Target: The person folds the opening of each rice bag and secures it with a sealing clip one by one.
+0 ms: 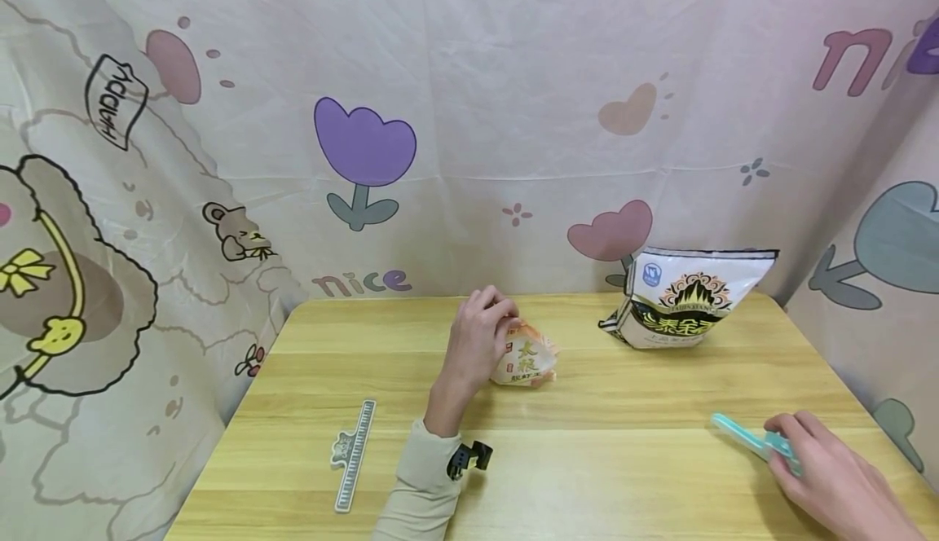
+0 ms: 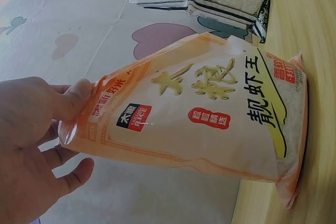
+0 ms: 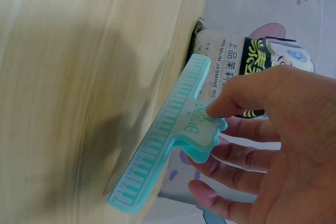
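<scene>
My left hand [image 1: 480, 337] pinches the top edge of an orange and white rice bag [image 1: 530, 359], which stands on the table. In the left wrist view, the thumb lies on the front of the rice bag [image 2: 199, 114] at its folded top. My right hand [image 1: 836, 468] holds a mint-green clip [image 1: 744, 435] above the table's right side. Seen from the right wrist, the clip [image 3: 157, 140] has a long bar printed with piano keys and a ruler, and the thumb presses on its handle. The clip's bar points away from the hand.
A white and black jasmine rice bag [image 1: 685, 301] stands at the back right of the wooden table [image 1: 587, 459]. A grey clip [image 1: 355, 455] with a similar long bar lies at the left front. Printed cloth [image 1: 484, 117] hangs behind and along both sides.
</scene>
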Demonstrator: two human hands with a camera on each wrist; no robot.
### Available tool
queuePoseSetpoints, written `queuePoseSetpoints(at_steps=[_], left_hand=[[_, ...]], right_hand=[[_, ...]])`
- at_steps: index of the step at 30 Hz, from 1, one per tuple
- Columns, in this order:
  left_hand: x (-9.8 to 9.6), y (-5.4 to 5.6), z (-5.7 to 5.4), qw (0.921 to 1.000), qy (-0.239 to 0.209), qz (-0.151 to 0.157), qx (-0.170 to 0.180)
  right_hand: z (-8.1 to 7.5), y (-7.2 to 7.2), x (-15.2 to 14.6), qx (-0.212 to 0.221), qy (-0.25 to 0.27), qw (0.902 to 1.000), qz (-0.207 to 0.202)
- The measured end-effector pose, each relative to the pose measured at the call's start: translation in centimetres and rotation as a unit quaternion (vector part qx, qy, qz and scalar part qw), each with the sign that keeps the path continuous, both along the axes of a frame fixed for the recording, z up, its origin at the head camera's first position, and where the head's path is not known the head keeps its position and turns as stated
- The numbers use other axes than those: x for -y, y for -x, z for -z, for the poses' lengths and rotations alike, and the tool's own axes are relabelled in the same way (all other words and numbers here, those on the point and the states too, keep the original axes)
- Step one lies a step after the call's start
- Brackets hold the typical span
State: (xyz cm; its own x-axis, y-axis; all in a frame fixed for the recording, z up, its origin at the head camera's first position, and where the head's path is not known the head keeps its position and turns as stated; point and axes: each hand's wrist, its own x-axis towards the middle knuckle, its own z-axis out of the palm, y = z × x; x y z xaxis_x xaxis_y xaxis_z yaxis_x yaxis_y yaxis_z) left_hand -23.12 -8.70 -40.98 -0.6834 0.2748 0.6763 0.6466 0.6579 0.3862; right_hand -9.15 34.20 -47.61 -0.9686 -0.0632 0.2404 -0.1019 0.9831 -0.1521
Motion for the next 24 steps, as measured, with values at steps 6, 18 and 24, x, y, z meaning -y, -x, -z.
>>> queuePoseSetpoints(at_steps=[6, 18, 24], left_hand=[[0.0, 0.1, 0.1, 1.0000, 0.000, 0.001, -0.002], [0.0, 0.1, 0.0, 1.0000, 0.000, 0.002, -0.003], [0.1, 0.0, 0.0, 1.0000, -0.001, 0.003, -0.001]], right_hand=[[-0.2, 0.1, 0.3, -0.005, 0.006, 0.9999, -0.007], [-1.3, 0.8, 1.5, -0.008, 0.014, 0.9998, -0.015], [-1.8, 1.2, 2.2, -0.016, 0.023, 0.9995, -0.017]])
